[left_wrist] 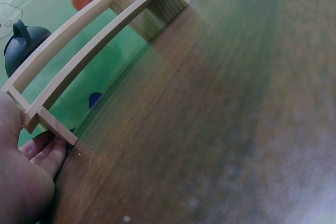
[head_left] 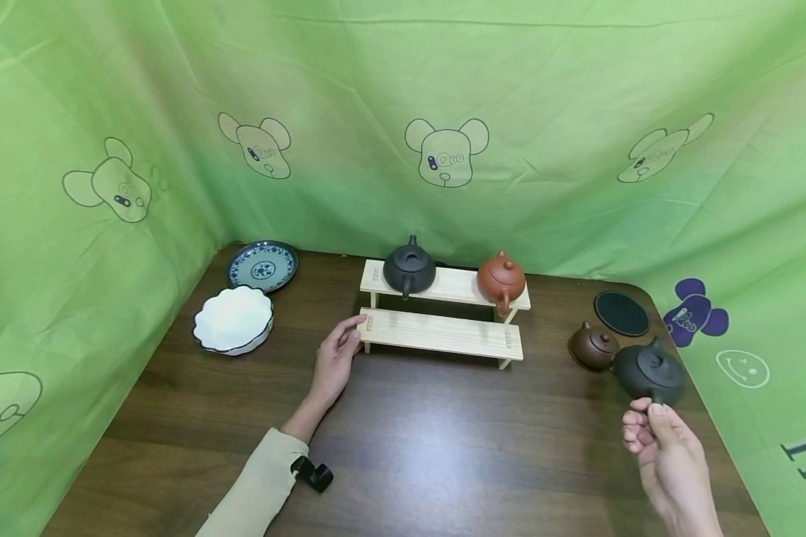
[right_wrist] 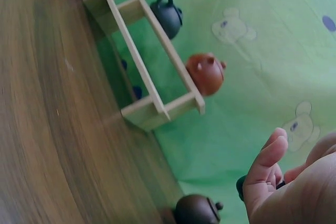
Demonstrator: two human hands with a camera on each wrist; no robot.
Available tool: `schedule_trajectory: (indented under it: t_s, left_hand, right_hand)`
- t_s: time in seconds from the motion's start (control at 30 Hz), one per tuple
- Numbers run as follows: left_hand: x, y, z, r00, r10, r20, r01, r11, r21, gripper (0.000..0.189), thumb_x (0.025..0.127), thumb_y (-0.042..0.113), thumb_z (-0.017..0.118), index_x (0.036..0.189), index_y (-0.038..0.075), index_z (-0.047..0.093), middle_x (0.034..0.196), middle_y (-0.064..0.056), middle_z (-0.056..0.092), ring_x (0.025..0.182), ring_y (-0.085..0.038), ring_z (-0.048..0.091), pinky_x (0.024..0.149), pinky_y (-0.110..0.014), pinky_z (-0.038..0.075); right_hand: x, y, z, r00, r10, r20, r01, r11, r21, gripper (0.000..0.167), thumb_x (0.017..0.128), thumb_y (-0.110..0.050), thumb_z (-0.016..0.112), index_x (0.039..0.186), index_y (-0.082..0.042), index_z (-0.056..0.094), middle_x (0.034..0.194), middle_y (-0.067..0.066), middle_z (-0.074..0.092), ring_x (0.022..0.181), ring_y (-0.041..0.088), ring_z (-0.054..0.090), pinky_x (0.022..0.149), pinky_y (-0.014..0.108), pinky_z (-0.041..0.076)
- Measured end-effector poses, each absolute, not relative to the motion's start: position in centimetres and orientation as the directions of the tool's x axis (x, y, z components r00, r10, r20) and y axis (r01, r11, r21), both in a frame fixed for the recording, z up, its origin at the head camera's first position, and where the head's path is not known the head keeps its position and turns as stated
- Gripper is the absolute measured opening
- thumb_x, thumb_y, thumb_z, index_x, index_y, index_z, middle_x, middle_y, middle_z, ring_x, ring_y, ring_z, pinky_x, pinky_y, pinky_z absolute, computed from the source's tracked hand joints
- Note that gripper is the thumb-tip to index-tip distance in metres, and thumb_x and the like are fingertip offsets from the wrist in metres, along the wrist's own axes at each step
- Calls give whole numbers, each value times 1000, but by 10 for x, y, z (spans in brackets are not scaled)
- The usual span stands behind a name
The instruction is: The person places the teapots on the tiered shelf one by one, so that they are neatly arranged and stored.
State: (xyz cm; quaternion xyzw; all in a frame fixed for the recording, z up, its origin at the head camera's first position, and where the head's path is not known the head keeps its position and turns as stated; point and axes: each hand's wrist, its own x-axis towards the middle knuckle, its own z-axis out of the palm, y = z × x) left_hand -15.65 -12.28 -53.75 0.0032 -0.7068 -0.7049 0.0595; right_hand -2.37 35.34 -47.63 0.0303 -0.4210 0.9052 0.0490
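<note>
My right hand point(head_left: 672, 459) pinches the handle of a black teapot point(head_left: 648, 371) over the right side of the table. In the right wrist view most of that pot is hidden behind the hand. My left hand point(head_left: 336, 363) grips the left end of a two-step wooden stand point(head_left: 443, 332), thumb and fingers about the lower step's end. Another black teapot point(head_left: 410, 268) sits on the upper step at the left, and an orange-red teapot point(head_left: 501, 279) at the right. Nothing stands on the lower step. A small brown teapot point(head_left: 593, 347) is just beyond the held pot.
At the table's back right lies a dark oval coaster point(head_left: 622, 313). A blue patterned plate point(head_left: 263, 266) and a white scalloped dish point(head_left: 233, 321) are on the left. Green cloth point(head_left: 349, 149) hangs behind and beside the brown wooden table point(head_left: 443, 447).
</note>
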Motion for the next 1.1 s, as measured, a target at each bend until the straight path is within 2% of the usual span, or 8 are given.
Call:
schedule_trajectory:
  t_s: [0.33, 0.57, 0.87, 1.1]
  left_hand:
    - [-157, -122, -538, -993, -86, 80, 80, 1, 997, 34, 115, 1, 55, 146, 0, 68, 148, -26, 67, 135, -31, 65, 108, -30, 59]
    - [-157, -122, -538, -993, -84, 85, 84, 17, 996, 34, 115, 1, 55, 147, 0, 68, 149, -26, 66, 136, -32, 65, 109, -34, 59]
    - [-156, -123, -538, -993, -83, 86, 85, 24, 996, 34, 115, 2, 56, 147, 1, 68, 148, -25, 67, 135, -32, 65, 110, -36, 59]
    - [-156, -123, -538, -993, -86, 80, 77, 28, 997, 34, 115, 3, 56, 147, 1, 68, 150, -23, 67, 135, -31, 64, 111, -39, 59]
  right_hand:
    - [-19, 333, -471, -996, 18, 87, -83, -516, -853, 39, 121, -4, 32, 117, 2, 71, 98, 9, 75, 84, 13, 71, 67, 18, 57]
    - [-17, 317, -472, -998, -20, 59, -45, -421, -906, 39, 121, -5, 33, 117, -1, 71, 96, 5, 75, 79, 10, 68, 62, 17, 55]
    - [-19, 300, -473, -992, -114, 45, -9, -293, -956, 37, 122, -5, 31, 118, -4, 68, 95, 0, 73, 74, 7, 64, 59, 16, 52]
    - [-20, 290, -470, -978, -207, 0, 55, -258, -965, 38, 123, -9, 31, 118, -8, 68, 96, -3, 73, 75, 5, 64, 59, 15, 52]
